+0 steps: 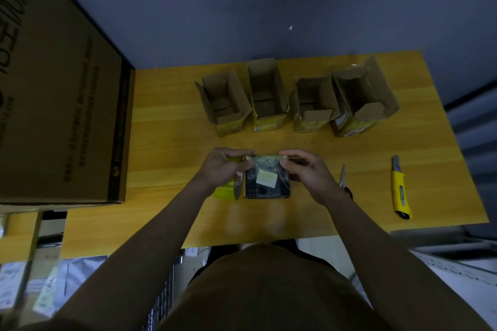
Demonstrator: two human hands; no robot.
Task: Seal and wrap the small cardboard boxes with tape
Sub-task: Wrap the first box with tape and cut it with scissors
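From the head camera, the yellow tape roll [225, 191] sat half hidden behind the left hand [224, 166], whose fingers pinched a tape strip [265, 161] with the right hand [304, 169] over one dark box [267, 181] near the tabletop's [166, 126] front edge. Four open boxes [295, 99] lined the far edge; scissors [343, 177], partly covered, and one utility knife [401, 188] lay near the right edge in a dim room.

We see dark printing on the side of the large cardboard carton [61, 94] at left, but it is too blurred to read; we make out no other text.
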